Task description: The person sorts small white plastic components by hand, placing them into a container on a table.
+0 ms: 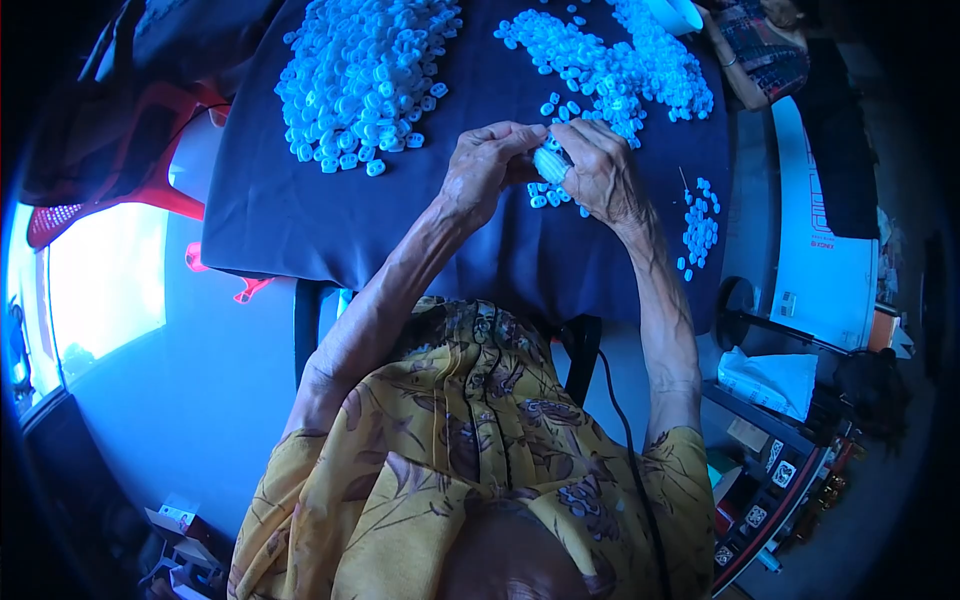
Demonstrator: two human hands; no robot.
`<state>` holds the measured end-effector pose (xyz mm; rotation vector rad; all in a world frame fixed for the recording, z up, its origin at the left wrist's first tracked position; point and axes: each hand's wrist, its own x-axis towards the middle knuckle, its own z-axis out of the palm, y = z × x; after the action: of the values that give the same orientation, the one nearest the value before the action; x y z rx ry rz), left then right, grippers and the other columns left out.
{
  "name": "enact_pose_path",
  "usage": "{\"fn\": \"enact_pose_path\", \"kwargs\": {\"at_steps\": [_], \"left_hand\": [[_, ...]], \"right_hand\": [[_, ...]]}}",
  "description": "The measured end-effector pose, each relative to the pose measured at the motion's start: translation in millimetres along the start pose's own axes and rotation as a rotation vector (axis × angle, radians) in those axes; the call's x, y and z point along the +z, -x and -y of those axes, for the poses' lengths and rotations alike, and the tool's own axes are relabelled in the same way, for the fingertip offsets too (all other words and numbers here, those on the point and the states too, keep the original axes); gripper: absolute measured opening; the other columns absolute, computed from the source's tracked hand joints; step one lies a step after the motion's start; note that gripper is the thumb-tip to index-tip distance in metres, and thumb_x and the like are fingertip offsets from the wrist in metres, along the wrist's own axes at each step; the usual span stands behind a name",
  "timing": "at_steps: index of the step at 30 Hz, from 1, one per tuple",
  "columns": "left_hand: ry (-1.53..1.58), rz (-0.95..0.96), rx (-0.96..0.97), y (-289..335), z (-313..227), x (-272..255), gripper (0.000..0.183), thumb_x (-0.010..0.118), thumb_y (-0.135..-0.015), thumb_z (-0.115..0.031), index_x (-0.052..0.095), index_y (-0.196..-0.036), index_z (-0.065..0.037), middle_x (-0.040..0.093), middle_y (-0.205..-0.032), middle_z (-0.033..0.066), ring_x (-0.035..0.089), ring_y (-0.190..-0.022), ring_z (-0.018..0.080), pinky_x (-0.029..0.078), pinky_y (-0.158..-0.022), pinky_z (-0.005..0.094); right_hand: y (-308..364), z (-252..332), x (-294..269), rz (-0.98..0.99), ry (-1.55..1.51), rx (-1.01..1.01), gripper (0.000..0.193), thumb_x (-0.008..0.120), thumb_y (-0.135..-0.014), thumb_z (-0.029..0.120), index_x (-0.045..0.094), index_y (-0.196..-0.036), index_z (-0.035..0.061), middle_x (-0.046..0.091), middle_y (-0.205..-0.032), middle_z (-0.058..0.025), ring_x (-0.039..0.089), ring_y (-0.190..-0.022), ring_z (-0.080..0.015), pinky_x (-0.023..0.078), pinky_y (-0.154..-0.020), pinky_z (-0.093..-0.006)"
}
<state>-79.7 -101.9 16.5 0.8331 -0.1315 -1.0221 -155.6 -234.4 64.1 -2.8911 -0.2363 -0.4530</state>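
Observation:
My left hand and my right hand meet above the dark tablecloth, fingers closed in a pinch. Between them is a small white ribbed piece, perhaps several small pieces stacked side by side; the fingers partly cover it. Both hands seem to touch it. Just below them on the cloth lie a few small white oval pieces with slots. A large heap of similar white pieces spreads to the left beyond my left hand. Another heap lies beyond my right hand.
A small scatter of white pieces lies near the table's right edge, beside a thin needle-like stick. At the far right another person's arm is by a white bowl. A red plastic chair stands left of the table.

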Motion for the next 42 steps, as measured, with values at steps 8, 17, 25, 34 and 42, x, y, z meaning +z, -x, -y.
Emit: {"fn": "enact_pose_path", "kwargs": {"at_steps": [8,17,25,34,42], "left_hand": [[0.011,-0.028,0.023,2.6,3.6,3.2,0.018,0.059,-0.080,-0.017,0.058,-0.084,0.001,0.060,-0.076,0.0072,0.059,-0.070,0.0154,0.049,-0.069,0.0314],[-0.096,-0.036,0.098,-1.1,0.5,-4.6,0.020,0.058,-0.081,-0.019,0.059,-0.085,0.001,0.060,-0.077,0.0076,0.059,-0.069,0.0158,0.051,-0.068,0.0316],[-0.697,-0.429,0.568,4.5,-70.8,-77.7,0.023,0.059,-0.078,-0.022,0.065,-0.084,0.000,0.062,-0.068,0.0057,0.056,-0.060,0.0107,0.044,-0.057,0.0228],[-1.603,-0.591,0.767,0.2,-84.1,-129.5,0.017,0.061,-0.077,-0.019,0.065,-0.088,-0.007,0.064,-0.081,0.0093,0.063,-0.066,0.0163,0.047,-0.058,0.0260],[-1.431,-0.226,0.863,-2.4,-39.6,-62.0,0.008,0.061,-0.070,-0.009,0.062,-0.078,-0.006,0.060,-0.074,0.0106,0.059,-0.064,0.0251,0.047,-0.058,0.0337]], "right_hand": [[0.9,-6.3,4.9,-0.055,-0.054,-0.100,0.020,0.056,-0.060,-0.002,0.052,-0.080,-0.0033,0.052,-0.069,-0.0151,0.053,-0.064,-0.0312,0.043,-0.056,-0.0377],[-3.8,-7.7,7.9,-0.030,-0.075,-0.033,0.018,0.062,-0.069,0.012,0.053,-0.079,0.0010,0.057,-0.071,-0.0127,0.056,-0.066,-0.0295,0.044,-0.060,-0.0364],[30.3,-47.4,11.1,-0.028,-0.294,0.466,0.019,0.061,-0.075,0.016,0.061,-0.092,0.0065,0.064,-0.075,-0.0086,0.060,-0.066,-0.0162,0.045,-0.058,-0.0273],[54.6,-44.1,33.9,0.162,-0.250,0.590,0.016,0.058,-0.073,0.009,0.062,-0.088,0.0039,0.063,-0.076,-0.0129,0.060,-0.066,-0.0208,0.045,-0.059,-0.0303],[55.0,-37.8,31.3,0.154,-0.241,0.606,0.019,0.057,-0.072,0.009,0.061,-0.090,0.0025,0.062,-0.079,-0.0146,0.061,-0.068,-0.0249,0.047,-0.061,-0.0327]]}}
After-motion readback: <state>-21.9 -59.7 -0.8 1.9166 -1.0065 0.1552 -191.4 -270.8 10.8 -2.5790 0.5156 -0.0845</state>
